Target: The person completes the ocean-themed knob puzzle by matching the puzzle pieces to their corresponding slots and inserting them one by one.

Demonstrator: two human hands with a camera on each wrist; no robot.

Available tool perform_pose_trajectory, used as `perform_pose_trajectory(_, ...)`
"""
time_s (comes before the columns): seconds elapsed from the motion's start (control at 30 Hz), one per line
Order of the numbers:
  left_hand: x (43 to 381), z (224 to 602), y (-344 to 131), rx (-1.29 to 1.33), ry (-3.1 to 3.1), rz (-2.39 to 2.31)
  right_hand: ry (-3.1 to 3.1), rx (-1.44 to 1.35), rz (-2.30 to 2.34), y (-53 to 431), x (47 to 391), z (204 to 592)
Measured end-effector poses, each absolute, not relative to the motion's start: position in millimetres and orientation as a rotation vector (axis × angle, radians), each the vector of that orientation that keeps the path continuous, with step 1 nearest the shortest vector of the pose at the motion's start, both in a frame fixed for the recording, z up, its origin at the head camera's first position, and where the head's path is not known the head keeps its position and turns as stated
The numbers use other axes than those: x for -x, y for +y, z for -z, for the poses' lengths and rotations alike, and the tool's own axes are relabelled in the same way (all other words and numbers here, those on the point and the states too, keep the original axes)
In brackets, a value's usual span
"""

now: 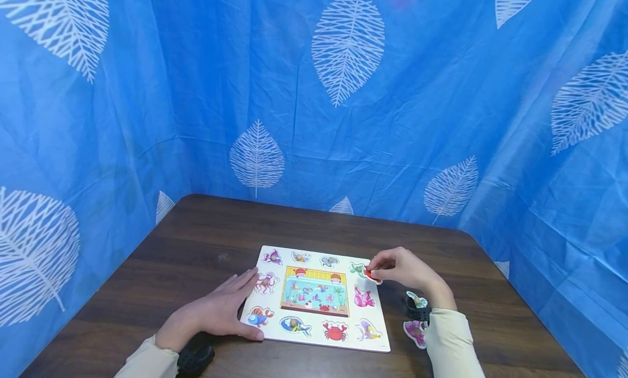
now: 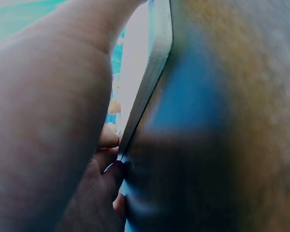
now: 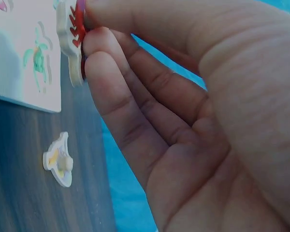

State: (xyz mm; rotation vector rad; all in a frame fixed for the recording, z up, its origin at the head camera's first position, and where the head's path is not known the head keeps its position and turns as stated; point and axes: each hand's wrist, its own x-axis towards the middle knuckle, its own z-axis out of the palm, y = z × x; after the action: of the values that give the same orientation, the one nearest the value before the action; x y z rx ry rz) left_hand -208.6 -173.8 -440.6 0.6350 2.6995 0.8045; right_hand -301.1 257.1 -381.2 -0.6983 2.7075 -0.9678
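My right hand [image 1: 406, 268] pinches the red piece [image 3: 73, 30], likely light, stiff, best held mid-face, near the board's [image 1: 353, 324] far-right corner; my left hand [image 1: 223, 307], fingers extended, touches the left edge.

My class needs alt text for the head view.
A right hand pinches a red piece near the far right corner of a sea-animal puzzle; the left hand touches its left edge. The puzzle lies on a dark table before a blue curtain.
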Motion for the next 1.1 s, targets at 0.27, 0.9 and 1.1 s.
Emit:
perform_pose_trajectory(0.27,210,442,-175,-0.619,2.704,-0.812,2.676,0.788,0.868,241,297,383)
perform_pose_trajectory(0.9,212,441,-175,-0.62,2.703,-0.809,2.484,0.934,0.799,211,277,393)
perform_pose_trajectory(1.1,212,442,-175,-0.617,2.701,-0.811,2.4,0.995,0.805,201,269,397)
